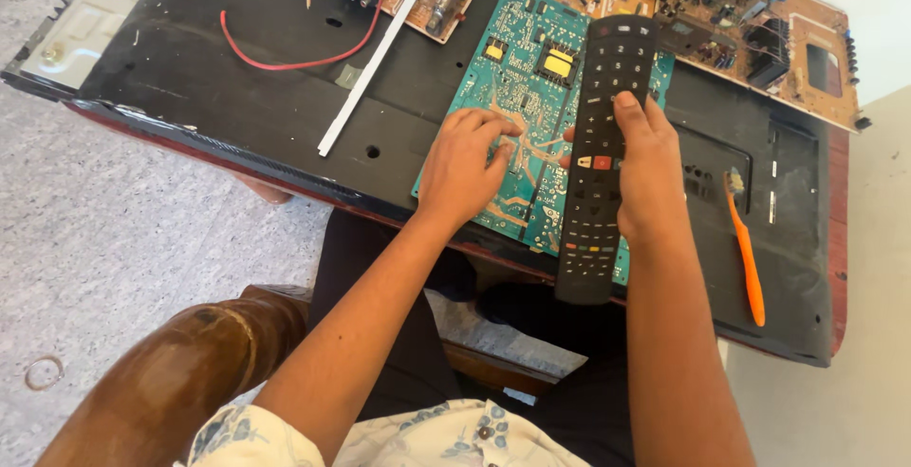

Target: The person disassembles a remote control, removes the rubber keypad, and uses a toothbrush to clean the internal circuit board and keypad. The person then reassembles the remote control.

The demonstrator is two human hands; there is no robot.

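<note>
My right hand holds a long black remote control upright over the work surface, thumb resting on its buttons. My left hand lies with its fingertips pressed on a teal-green circuit board that sits on the black back panel of a flat screen. The remote covers the board's right part.
An orange toothbrush lies on the panel at the right. Brown circuit boards sit along the far edge, with a red wire and a white strip to the left. A brown wooden armrest is at lower left.
</note>
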